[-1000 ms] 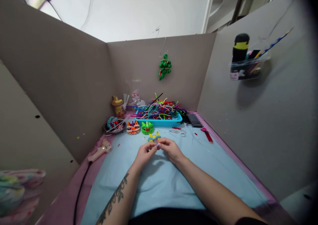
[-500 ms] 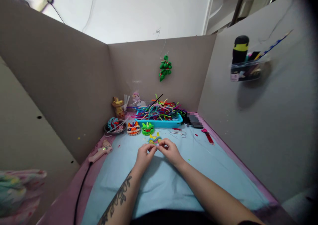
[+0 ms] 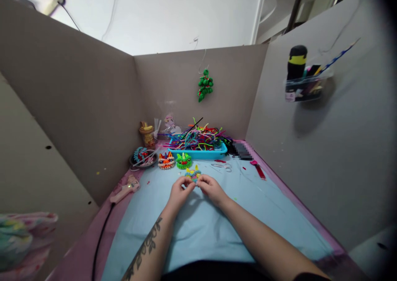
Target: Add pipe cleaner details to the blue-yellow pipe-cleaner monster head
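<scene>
My left hand (image 3: 180, 190) and my right hand (image 3: 211, 189) meet over the middle of the blue cloth, thumbs and forefingers pinched close together. Between the fingertips is a tiny pale piece, too small and too covered to name. Just beyond the fingers sits a yellow and blue pipe-cleaner animal head (image 3: 192, 172), its lower part hidden by my hands. Behind it stand a green pipe-cleaner head (image 3: 184, 161) and an orange and white one (image 3: 166, 160).
A blue tray (image 3: 198, 153) heaped with pipe cleaners stands at the back. Scissors (image 3: 223, 166) lie right of centre, a red-handled tool (image 3: 258, 170) farther right. A pink glue gun (image 3: 125, 191) with a black cord rests at left, near a dark bowl (image 3: 143, 164). Grey panels surround the table.
My hands stay together in almost the same place; the right fingers have closed in slightly around the tiny piece. The whole view has shifted a little.
</scene>
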{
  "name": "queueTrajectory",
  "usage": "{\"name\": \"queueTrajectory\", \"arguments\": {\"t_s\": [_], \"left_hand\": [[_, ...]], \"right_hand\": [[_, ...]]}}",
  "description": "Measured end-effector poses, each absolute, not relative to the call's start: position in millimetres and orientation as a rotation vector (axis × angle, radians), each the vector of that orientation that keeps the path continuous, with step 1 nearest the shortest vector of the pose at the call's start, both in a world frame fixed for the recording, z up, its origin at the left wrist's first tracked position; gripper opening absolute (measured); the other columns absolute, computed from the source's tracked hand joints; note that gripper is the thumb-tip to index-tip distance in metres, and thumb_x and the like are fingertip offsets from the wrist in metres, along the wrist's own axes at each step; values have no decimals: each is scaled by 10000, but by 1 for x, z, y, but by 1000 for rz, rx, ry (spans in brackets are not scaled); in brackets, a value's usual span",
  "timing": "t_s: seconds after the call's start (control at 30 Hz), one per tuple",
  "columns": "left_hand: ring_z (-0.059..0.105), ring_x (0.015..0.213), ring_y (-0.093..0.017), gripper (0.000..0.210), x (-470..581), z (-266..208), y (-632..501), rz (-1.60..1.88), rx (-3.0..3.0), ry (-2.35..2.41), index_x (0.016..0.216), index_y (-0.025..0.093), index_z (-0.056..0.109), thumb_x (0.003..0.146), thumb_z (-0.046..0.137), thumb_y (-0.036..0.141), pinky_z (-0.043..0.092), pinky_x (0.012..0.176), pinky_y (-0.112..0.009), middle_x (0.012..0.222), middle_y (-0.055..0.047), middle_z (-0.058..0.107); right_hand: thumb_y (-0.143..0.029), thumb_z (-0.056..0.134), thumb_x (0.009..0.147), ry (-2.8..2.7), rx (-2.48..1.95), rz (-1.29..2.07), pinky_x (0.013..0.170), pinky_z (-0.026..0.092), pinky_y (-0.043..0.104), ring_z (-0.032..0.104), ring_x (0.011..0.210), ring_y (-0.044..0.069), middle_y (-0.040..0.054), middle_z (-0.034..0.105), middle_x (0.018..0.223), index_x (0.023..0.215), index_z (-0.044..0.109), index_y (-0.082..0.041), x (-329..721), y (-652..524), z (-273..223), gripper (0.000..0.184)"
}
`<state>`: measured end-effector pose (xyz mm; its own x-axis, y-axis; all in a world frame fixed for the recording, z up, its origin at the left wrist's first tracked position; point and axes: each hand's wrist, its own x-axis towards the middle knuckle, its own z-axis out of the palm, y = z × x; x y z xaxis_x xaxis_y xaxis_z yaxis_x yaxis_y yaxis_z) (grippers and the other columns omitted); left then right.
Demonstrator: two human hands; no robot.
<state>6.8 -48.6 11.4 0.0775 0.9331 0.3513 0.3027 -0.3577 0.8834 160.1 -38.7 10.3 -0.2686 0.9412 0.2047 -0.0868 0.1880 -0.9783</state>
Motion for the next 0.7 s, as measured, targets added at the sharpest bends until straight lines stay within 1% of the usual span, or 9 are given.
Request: {"name": "queueTrajectory", "arguments": {"t_s": [0.07, 0.13, 0.3, 0.4, 0.47, 0.53, 0.57, 0.63, 0.7], "left_hand": [[499, 619, -122, 209, 5, 11, -47, 1256, 1662, 1171, 691, 146, 594, 714, 608, 353, 375, 561, -211, 655, -5, 575], [496, 607, -119, 224, 4, 10, -45, 1229, 1605, 1118, 683, 145, 588, 714, 605, 366, 385, 582, -219, 640, 1, 563], [513, 628, -122, 228, 6, 7, -44, 1240, 1544, 1059, 657, 143, 590, 699, 627, 364, 401, 641, -233, 642, 2, 576], [512, 625, -122, 227, 7, 7, -43, 1243, 1535, 1070, 658, 140, 591, 696, 630, 361, 397, 635, -233, 639, 2, 581], [504, 621, -120, 233, 8, 9, -44, 1276, 1539, 1107, 667, 140, 591, 711, 613, 367, 392, 631, -233, 637, 6, 576], [484, 599, -115, 246, 8, 11, -45, 1316, 1555, 1172, 663, 143, 580, 726, 595, 380, 382, 610, -230, 614, 16, 552], [471, 588, -112, 250, 9, 12, -45, 1334, 1570, 1208, 655, 146, 572, 730, 589, 384, 376, 596, -228, 599, 21, 534], [452, 578, -111, 247, 9, 14, -47, 1360, 1618, 1271, 638, 151, 557, 732, 583, 378, 365, 578, -224, 585, 25, 511], [451, 590, -114, 230, 10, 15, -48, 1369, 1680, 1307, 633, 154, 549, 736, 575, 358, 362, 578, -225, 601, 17, 518]], "right_hand": [[-307, 579, 703, -1341, -832, 1489, 410, 216, 191, 303, 423, 61, -73, 391, 487, 646, 485, -174, 159, -40, 11, 173], [-310, 610, 686, -1248, -776, 1668, 386, 177, 180, 307, 417, 53, -63, 420, 505, 659, 486, -172, 159, -41, 11, 188], [-272, 663, 645, -1095, -679, 2016, 357, 135, 164, 303, 417, 40, -50, 429, 546, 678, 504, -163, 163, -40, 9, 195], [-273, 683, 624, -1043, -682, 2095, 352, 125, 156, 296, 414, 35, -47, 437, 566, 700, 515, -165, 166, -36, 6, 213], [-324, 678, 645, -1099, -736, 2008, 352, 138, 156, 308, 416, 33, -28, 487, 623, 743, 540, -166, 167, -34, 5, 232], [-383, 663, 666, -1226, -824, 1755, 360, 188, 163, 341, 433, 41, -9, 539, 694, 808, 572, -170, 167, -33, 6, 272], [-398, 661, 668, -1298, -868, 1576, 379, 237, 171, 373, 456, 52, -2, 558, 721, 835, 586, -172, 167, -34, 7, 291], [-397, 662, 669, -1424, -938, 1214, 468, 343, 202, 442, 535, 86, 6, 582, 742, 854, 613, -170, 165, -35, 10, 297], [-382, 656, 676, -1504, -991, 981, 563, 390, 236, 481, 602, 115, 13, 596, 734, 810, 631, -160, 163, -38, 11, 261]]}}
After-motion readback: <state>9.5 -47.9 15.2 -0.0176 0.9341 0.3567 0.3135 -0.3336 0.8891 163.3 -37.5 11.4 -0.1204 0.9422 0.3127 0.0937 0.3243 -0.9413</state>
